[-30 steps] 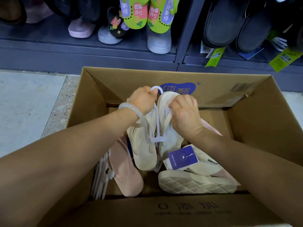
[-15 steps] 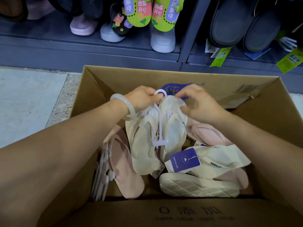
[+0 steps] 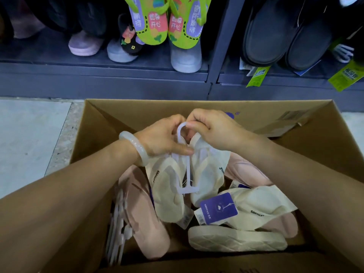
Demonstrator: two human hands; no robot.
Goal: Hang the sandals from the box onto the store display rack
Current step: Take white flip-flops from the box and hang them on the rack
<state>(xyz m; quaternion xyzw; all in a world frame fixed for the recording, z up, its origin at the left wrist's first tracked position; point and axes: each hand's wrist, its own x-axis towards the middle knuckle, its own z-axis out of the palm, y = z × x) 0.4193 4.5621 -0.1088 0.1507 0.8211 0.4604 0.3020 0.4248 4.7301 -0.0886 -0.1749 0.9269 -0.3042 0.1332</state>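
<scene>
Both hands meet over the middle of the open brown cardboard box (image 3: pixel 110 134), at the top of a pair of cream foam flip-flop sandals (image 3: pixel 167 186) clipped to a white plastic hanger (image 3: pixel 186 170). The left hand (image 3: pixel 161 140), with a pale translucent bangle (image 3: pixel 136 148) on its wrist, has its fingers curled around the upper part of the hanger and the sandal tops, the thumb pressed across the hanger's stem. The right hand (image 3: pixel 214 131) pinches the hanger's hook loop between thumb and fingertips, the remaining fingers curled in above it. The pair hangs down from the two hands inside the box, soles facing up toward the camera, the hanger's crossbar lying across the lower half of the sandals.

Beneath and around the held pair lie more sandals: a pink flip-flop (image 3: pixel 145 223) along the left side of the box, another cream pair (image 3: pixel 236 239) at lower right with a purple rectangular swing tag (image 3: pixel 218 208) resting on it (the tag reads SOOYILE), and further pink ones (image 3: pixel 248 170) under the right forearm. A bundle of spare white hangers (image 3: pixel 116 229) stands against the left wall of the box.

The box sits on a pale tiled floor (image 3: pixel 29 134) just in front of the dark grey display rack (image 3: pixel 118 79), whose bottom shelf holds lilac slippers (image 3: pixel 84 44), green printed sandals (image 3: pixel 167 22) and dark grey shoes (image 3: pixel 275 32) with green tags (image 3: pixel 256 75)
</scene>
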